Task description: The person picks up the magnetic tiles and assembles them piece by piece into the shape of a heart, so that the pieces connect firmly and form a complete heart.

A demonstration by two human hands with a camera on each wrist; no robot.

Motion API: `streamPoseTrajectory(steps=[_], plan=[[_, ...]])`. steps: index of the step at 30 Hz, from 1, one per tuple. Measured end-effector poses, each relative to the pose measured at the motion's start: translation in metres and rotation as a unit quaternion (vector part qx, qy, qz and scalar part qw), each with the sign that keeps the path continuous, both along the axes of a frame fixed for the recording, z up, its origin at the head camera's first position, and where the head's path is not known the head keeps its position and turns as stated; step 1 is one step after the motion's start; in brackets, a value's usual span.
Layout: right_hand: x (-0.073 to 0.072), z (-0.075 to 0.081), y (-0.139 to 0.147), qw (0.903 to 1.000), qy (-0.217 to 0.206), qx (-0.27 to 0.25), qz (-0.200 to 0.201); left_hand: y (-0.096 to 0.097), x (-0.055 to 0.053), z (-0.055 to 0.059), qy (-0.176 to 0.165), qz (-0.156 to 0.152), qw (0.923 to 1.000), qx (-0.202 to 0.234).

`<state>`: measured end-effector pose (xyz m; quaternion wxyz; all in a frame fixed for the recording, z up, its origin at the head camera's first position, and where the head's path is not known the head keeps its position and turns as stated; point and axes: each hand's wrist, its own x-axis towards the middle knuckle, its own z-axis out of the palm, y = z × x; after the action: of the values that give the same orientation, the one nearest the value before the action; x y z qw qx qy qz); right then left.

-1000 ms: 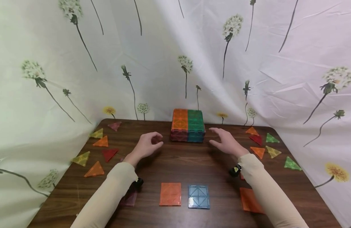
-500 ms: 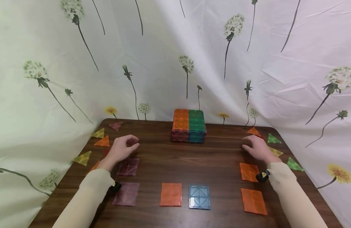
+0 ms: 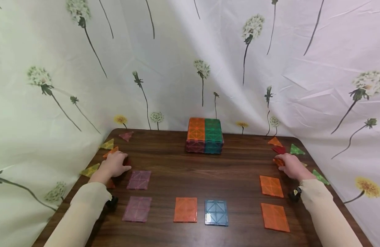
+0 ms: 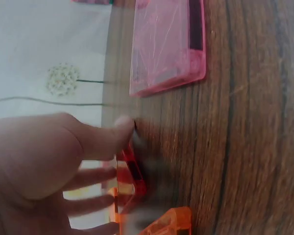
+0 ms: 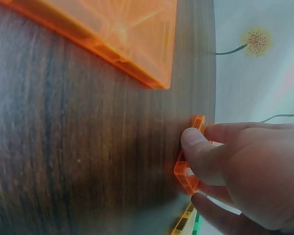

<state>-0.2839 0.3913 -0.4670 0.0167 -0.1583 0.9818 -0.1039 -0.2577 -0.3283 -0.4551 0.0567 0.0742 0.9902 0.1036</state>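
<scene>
At the left side of the table, my left hand (image 3: 112,166) reaches down over a red triangular magnetic tile (image 4: 132,169). Its fingers are spread behind that tile, and the thumb is close to one corner. Orange triangular tiles lie around this hand, one of them (image 4: 171,223) low in the left wrist view. On the opposite side my right hand (image 3: 291,166) pinches an orange triangular tile (image 5: 186,176) between thumb and index finger, low at the tabletop. A red triangle (image 3: 279,150) lies just beyond it. The right hand partly covers a yellow triangle.
A block of stacked square tiles (image 3: 204,135) stands at the back centre. Nearer lie purple squares (image 3: 138,180) on the left, orange squares (image 3: 271,186) on the right, and an orange square (image 3: 185,210) beside a blue one (image 3: 216,212). A flowered cloth (image 3: 174,68) hangs behind the table.
Both hands have moved apart from near the stacked block to the triangles at each side. My right hand has taken hold of an orange triangle. The square tiles stay in place.
</scene>
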Motion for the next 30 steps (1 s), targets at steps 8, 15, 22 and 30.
streamPoseTrajectory(steps=[8, 15, 22, 30], plan=[[0.004, -0.006, 0.005, 0.9999, -0.011, -0.003, -0.01, 0.002, 0.005, -0.006, -0.013, 0.013, 0.9993, -0.033], [0.005, -0.004, 0.007, 0.9995, 0.007, -0.016, -0.025, -0.002, 0.0, -0.013, 0.026, 0.003, 0.9997, 0.0], [0.001, 0.004, 0.004, 0.9984, 0.048, -0.027, 0.006, -0.006, -0.005, -0.012, 0.076, -0.053, 0.9955, -0.018], [0.007, 0.029, -0.033, 0.9834, 0.087, -0.159, -0.005, -0.008, -0.01, -0.009, 0.094, -0.049, 0.9941, 0.025]])
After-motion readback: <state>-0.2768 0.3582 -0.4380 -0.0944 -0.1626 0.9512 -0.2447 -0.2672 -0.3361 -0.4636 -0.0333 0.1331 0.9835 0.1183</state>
